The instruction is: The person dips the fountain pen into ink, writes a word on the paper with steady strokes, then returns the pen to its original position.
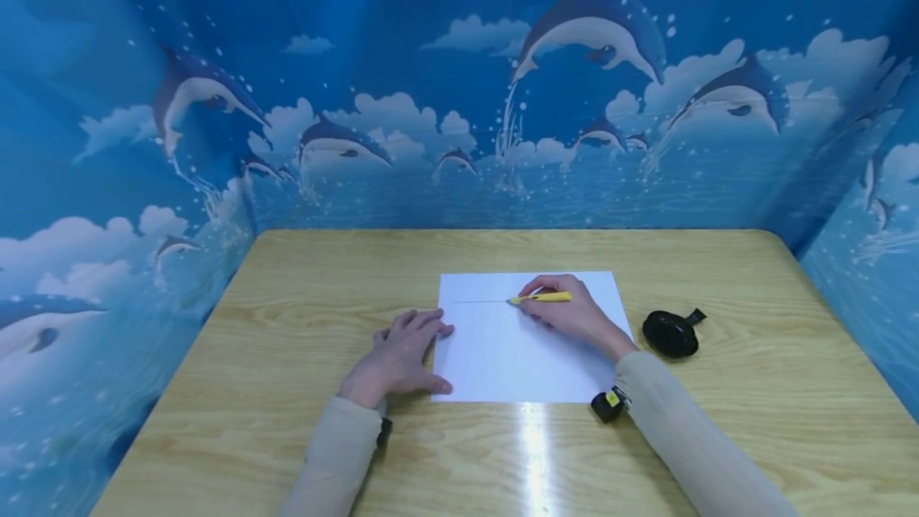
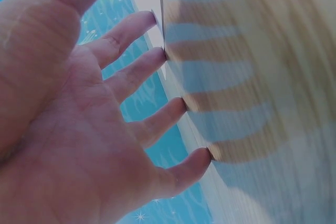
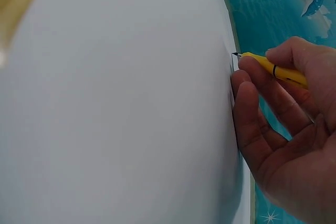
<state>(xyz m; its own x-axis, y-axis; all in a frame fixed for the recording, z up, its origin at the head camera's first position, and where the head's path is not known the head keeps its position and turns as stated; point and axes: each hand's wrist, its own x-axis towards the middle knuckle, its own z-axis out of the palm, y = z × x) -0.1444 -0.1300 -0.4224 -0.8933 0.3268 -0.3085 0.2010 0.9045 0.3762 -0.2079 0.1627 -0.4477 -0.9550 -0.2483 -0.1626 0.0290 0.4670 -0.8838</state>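
Note:
A white sheet of paper (image 1: 502, 357) lies on the wooden table, with one thin, roughly level line (image 1: 477, 301) across its upper left part. My right hand (image 1: 567, 309) pinches a yellow pen (image 1: 553, 297) between thumb and fingers, its dark tip at the right end of that line. In the right wrist view the pen (image 3: 289, 74) points at the paper (image 3: 126, 103), and the lower fingers rest along the sheet. My left hand (image 1: 402, 357) lies spread at the sheet's left edge. In the left wrist view its fingertips (image 2: 197, 156) touch down on the surface.
Right of the paper a small black object (image 1: 671, 333) with a short tab lies on the wooden table (image 1: 775, 405). A blue dolphin-print curtain (image 1: 431, 62) hangs behind the table and along both sides. Each wrist wears a small black camera (image 1: 607, 405).

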